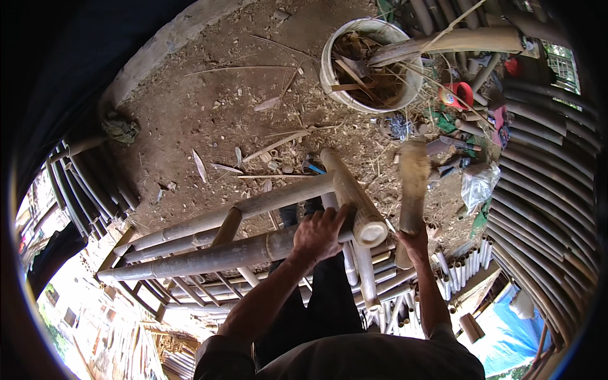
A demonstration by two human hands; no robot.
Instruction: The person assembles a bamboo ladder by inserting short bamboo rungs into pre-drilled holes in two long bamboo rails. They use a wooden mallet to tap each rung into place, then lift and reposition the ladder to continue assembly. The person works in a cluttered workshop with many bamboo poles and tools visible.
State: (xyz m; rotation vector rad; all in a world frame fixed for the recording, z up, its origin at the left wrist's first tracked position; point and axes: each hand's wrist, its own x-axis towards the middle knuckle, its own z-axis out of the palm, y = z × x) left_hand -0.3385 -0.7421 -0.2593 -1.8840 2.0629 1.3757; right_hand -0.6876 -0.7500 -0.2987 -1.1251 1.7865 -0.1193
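Note:
A bamboo frame (253, 252) of thick poles lies across in front of me, its long rails joined to a short crosspiece (354, 201) at the right end. My left hand (318, 233) is closed over the near rail, right beside that joint. To the right of the crosspiece, my right hand (415, 246) grips a club-like wooden mallet (412, 183) by its lower end. The mallet points upward, away from me, and its thick, light brown head is blurred. A gap shows between the mallet and the crosspiece.
A white bucket (327, 71) full of bamboo scraps stands at the far side, a red cup (458, 95) to its right. Stacked bamboo poles (544, 190) line the right. Bamboo strips (273, 145), a blue-marked tool (313, 166) and a plastic bag (479, 185) lie on the dirt floor.

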